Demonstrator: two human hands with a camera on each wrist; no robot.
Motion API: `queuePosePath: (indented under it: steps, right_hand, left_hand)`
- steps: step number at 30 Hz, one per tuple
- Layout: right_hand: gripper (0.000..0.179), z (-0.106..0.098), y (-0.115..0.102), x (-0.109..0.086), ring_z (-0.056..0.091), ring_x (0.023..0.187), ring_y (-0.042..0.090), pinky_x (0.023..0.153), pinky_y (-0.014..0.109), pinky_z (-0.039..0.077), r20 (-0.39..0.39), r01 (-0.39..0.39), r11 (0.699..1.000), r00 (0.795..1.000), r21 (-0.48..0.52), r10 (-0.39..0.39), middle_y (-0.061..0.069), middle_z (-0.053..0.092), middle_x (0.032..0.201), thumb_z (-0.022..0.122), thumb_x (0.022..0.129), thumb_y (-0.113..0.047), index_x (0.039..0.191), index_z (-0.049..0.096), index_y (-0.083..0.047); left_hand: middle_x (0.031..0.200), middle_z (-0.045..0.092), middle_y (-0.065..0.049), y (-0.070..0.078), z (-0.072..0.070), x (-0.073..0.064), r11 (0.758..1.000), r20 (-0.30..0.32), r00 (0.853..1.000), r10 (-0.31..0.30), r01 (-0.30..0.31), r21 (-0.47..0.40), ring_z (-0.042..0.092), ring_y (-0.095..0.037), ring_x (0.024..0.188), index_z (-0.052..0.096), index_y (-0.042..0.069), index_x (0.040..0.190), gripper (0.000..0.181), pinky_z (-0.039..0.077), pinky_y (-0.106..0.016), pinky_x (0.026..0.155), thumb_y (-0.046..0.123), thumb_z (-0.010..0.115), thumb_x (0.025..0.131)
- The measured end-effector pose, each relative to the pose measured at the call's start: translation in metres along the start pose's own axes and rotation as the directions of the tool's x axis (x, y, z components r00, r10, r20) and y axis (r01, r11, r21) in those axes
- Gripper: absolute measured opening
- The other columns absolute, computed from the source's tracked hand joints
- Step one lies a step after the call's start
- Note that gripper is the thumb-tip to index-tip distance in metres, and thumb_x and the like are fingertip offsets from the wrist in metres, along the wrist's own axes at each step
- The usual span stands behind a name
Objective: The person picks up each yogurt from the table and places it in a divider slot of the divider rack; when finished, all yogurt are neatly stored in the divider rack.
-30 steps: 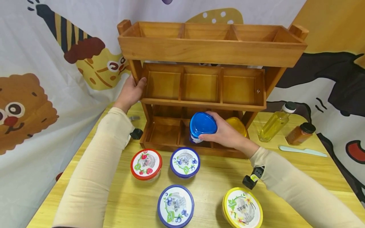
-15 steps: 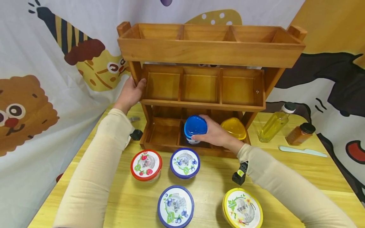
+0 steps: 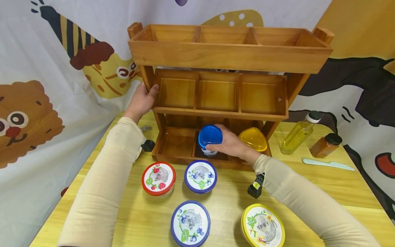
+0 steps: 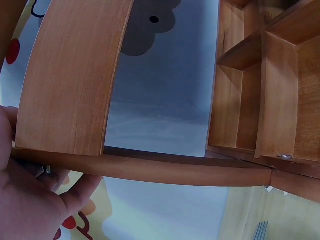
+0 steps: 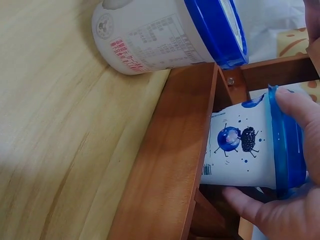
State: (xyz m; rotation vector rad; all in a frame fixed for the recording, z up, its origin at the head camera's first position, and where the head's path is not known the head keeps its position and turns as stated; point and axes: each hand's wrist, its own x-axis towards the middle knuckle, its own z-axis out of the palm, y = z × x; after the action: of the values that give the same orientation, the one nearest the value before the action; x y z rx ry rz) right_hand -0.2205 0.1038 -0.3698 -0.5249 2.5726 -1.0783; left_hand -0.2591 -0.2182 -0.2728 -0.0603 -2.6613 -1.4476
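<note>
A three-tier wooden rack (image 3: 229, 56) stands on the table. My left hand (image 3: 141, 101) grips its left side post at the middle tier; in the left wrist view the fingers of this hand (image 4: 42, 200) lie around the wooden frame. My right hand (image 3: 232, 142) holds a white yogurt cup (image 5: 245, 145) by its blue lid (image 3: 210, 134), thumb on one side and fingers on the other. The cup's base is inside the middle compartment of the bottom tier, hidden behind the front board. In the right compartment sits a container with a yellow lid (image 3: 253, 138).
In front of the rack stand round tubs: a red-lidded one (image 3: 158, 178), two blue-rimmed ones (image 3: 201, 176) and a yellow-rimmed one (image 3: 263, 225). An oil bottle (image 3: 297, 133), a brown jar (image 3: 325, 145) and a pale knife (image 3: 328, 164) lie to the right. A fork (image 4: 261, 231) is at the left.
My right hand has moved left and slightly down with the blue-lidded yogurt cup, into the bottom tier's middle compartment. The yellow lid shows more now. My left hand keeps its grip.
</note>
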Motion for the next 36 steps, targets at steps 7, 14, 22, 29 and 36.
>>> queuePosePath:
  steps: [7,14,22,29,36]
  right_hand:
    - [0.101,0.0,-0.002,0.001,0.046,0.132,0.041,0.105,0.056,0.043,-0.002,-0.016,1.0,1.0,-0.012,0.016,0.02,0.038,0.15,0.078,0.081,-0.044,0.155,0.018,-0.01]
    - [0.103,0.0,-0.005,-0.001,0.044,0.134,0.042,0.107,0.057,0.041,0.0,-0.038,0.999,0.999,-0.001,0.038,0.021,0.035,0.152,0.078,0.081,-0.045,0.156,0.016,-0.01]
    - [0.108,-0.002,-0.009,-0.001,0.04,0.137,0.041,0.11,0.058,0.037,-0.038,-0.03,0.999,0.999,-0.026,0.029,0.02,0.029,0.157,0.08,0.078,-0.047,0.158,0.015,-0.014]
    - [0.108,-0.011,-0.015,-0.011,0.033,0.143,0.039,0.113,0.057,0.033,-0.068,-0.005,1.0,0.998,0.01,0.005,0.012,0.021,0.163,0.08,0.08,-0.045,0.158,0.013,-0.014]
    - [0.108,-0.022,-0.02,-0.03,0.033,0.142,0.04,0.112,0.058,0.034,-0.104,0.037,0.987,0.993,-0.159,-0.054,0.017,0.026,0.16,0.08,0.079,-0.049,0.157,0.018,-0.007]
  left_hand:
    - [0.135,0.05,-0.018,0.0,0.0,0.0,1.0,-0.002,1.0,0.007,-0.007,0.003,0.051,-0.027,0.12,0.037,0.008,0.145,0.052,0.04,-0.045,0.103,0.043,0.034,0.106]
    - [0.134,0.05,-0.018,0.0,0.0,-0.002,1.0,0.0,1.0,-0.003,0.003,0.002,0.051,-0.027,0.12,0.037,0.008,0.145,0.053,0.04,-0.045,0.104,0.043,0.034,0.106]
    - [0.137,0.049,-0.019,-0.001,0.001,-0.002,1.0,-0.013,1.0,0.015,-0.015,-0.005,0.05,-0.028,0.122,0.035,0.007,0.146,0.052,0.039,-0.046,0.106,0.04,0.036,0.106]
    - [0.135,0.049,-0.019,-0.001,0.0,-0.002,1.0,-0.01,1.0,0.012,-0.012,-0.006,0.05,-0.029,0.121,0.036,0.006,0.145,0.052,0.039,-0.047,0.105,0.04,0.036,0.106]
    - [0.137,0.05,-0.018,0.001,0.0,-0.002,1.0,-0.005,1.0,0.007,-0.007,-0.009,0.051,-0.029,0.124,0.035,0.007,0.146,0.051,0.039,-0.047,0.107,0.04,0.036,0.106]
